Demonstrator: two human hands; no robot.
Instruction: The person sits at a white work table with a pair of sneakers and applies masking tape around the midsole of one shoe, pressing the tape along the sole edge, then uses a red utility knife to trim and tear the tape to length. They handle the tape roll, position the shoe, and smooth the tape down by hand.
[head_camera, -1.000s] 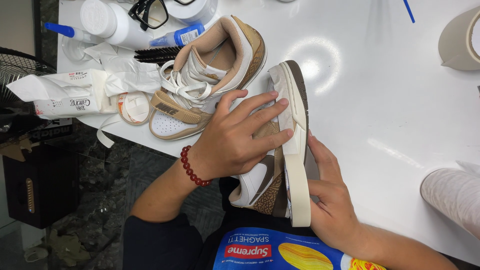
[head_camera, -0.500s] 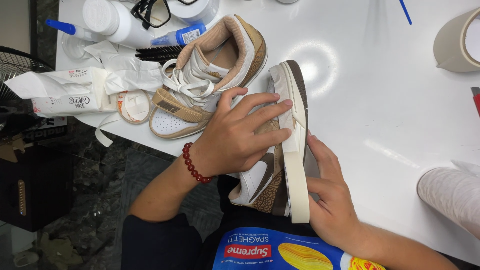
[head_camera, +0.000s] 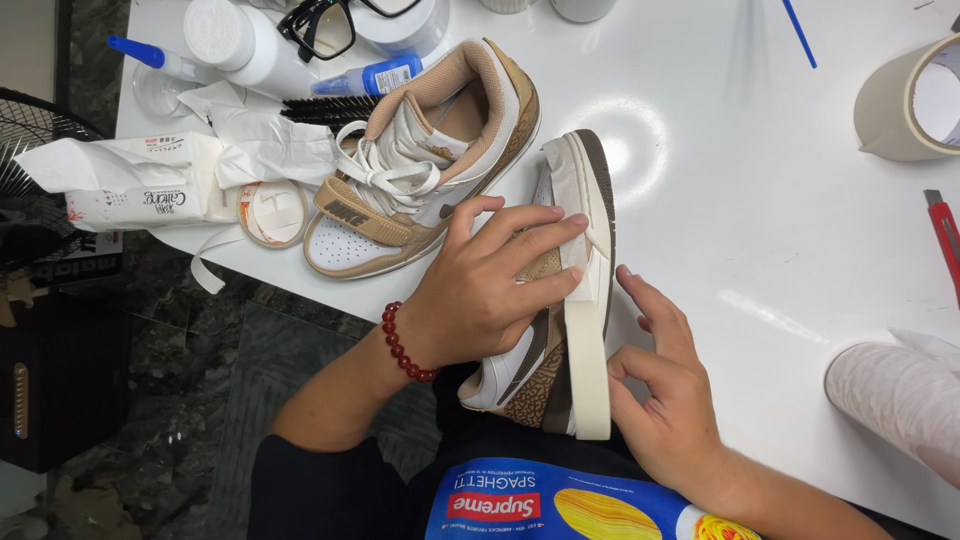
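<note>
Far out beyond my left fingertips, at the table's left edge, I see a crumpled pack of white wipes (head_camera: 140, 185) with a small roll of white tape (head_camera: 272, 212) just beside it. Above those stand a white bottle (head_camera: 245, 40), a blue-tipped dropper bottle (head_camera: 150, 62), a pair of black-framed glasses (head_camera: 325, 25) and a black brush (head_camera: 330, 108).

Just past the knuckles of my left hand (head_camera: 490, 285) lies the second sneaker (head_camera: 430, 160), tan and white, resting on its sole on the white table (head_camera: 760, 180) with its opening facing up. My left wrist carries a red bead bracelet (head_camera: 400, 345).

My left hand lies spread over the upper of the sneaker I am working on (head_camera: 560, 300), which is turned on its side at the table's near edge, its cream sole facing right. The fingers are pressed flat on the shoe, fingertips on a strip of pale masking tape (head_camera: 578, 215) that runs along the edge of the sole. They grip nothing; they pin the tape down.

My right hand (head_camera: 665, 405) is on the far side of the sole, thumb against the cream edge, other fingers loosely spread and open, bracing the shoe.

Well beyond my right fingertips are a wide roll of masking tape (head_camera: 905, 100), a red-handled cutter (head_camera: 945, 235), a blue pen (head_camera: 798, 30), and a white cloth-like roll (head_camera: 895, 395) at the lower right.
</note>
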